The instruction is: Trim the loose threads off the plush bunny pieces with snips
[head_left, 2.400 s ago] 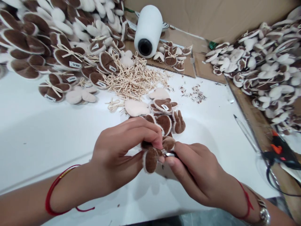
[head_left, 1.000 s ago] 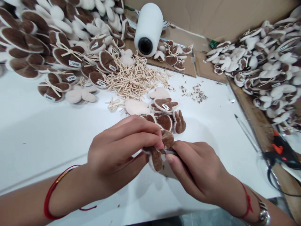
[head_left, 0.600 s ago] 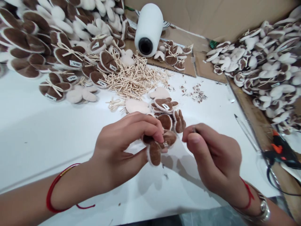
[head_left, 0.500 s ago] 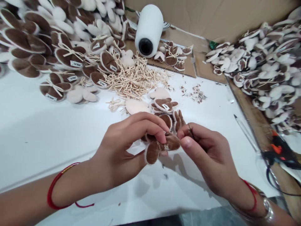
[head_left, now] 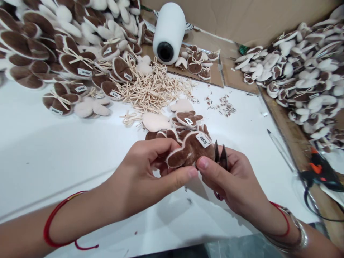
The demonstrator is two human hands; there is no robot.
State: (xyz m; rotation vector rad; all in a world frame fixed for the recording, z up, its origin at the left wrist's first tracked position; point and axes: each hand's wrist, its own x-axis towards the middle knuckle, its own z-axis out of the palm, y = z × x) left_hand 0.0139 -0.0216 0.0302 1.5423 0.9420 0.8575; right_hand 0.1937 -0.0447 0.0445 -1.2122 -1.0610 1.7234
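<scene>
A flat brown plush bunny piece point(head_left: 192, 152) with cream edging and a small white printed label point(head_left: 203, 139) is held between my hands, label side up. My left hand point(head_left: 154, 168) has its thumb along the lower edge and its fingers behind the ears. Gripping the body from the right is my right hand point(head_left: 231, 175), thumb on top. Dark pointed blades of thread snips point(head_left: 223, 157) poke up from the right hand's fingers; their handle is mostly hidden. Just beyond lie more plush pieces point(head_left: 186, 120), brown and cream.
Cream cord bows point(head_left: 153, 89) are heaped behind, before a white thread cone point(head_left: 170, 34). Brown and cream plush pieces pile up at left point(head_left: 29, 46) and right point(head_left: 309, 75). Tweezers point(head_left: 281, 150) and a black-and-orange glue gun point(head_left: 322, 170) lie right. Small scraps point(head_left: 225, 105) dot the table.
The plush piece has turned, so its labelled face now shows. My right thumb has moved onto its body, my left thumb has come round below, and the snip blades have come into sight.
</scene>
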